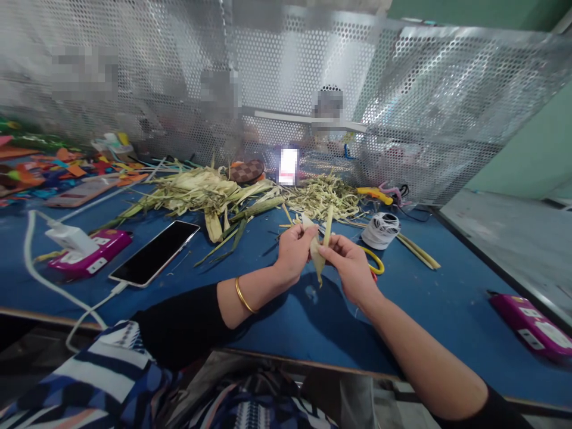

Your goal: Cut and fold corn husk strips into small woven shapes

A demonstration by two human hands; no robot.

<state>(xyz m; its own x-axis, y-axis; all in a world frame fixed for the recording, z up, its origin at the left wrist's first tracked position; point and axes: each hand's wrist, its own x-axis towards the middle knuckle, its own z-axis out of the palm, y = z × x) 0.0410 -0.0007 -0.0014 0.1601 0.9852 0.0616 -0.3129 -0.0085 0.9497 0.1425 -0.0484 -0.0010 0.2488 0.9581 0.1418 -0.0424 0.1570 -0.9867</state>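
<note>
Left hand (294,253) and right hand (351,265) are pinching a pale husk piece (318,262) between their closed fingertips, seemingly steadying it from both sides. Beside the right hand, a white thread roll (379,232) and yellow loop handle (381,261) are lying, probably for easy reach; beyond the left, a husk pile (192,192) is spreading.

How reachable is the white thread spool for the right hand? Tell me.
Probably yes: the white thread spool sits close by the right hand and nothing visibly blocks the way, though that hand's grip is on pale husk.
</note>
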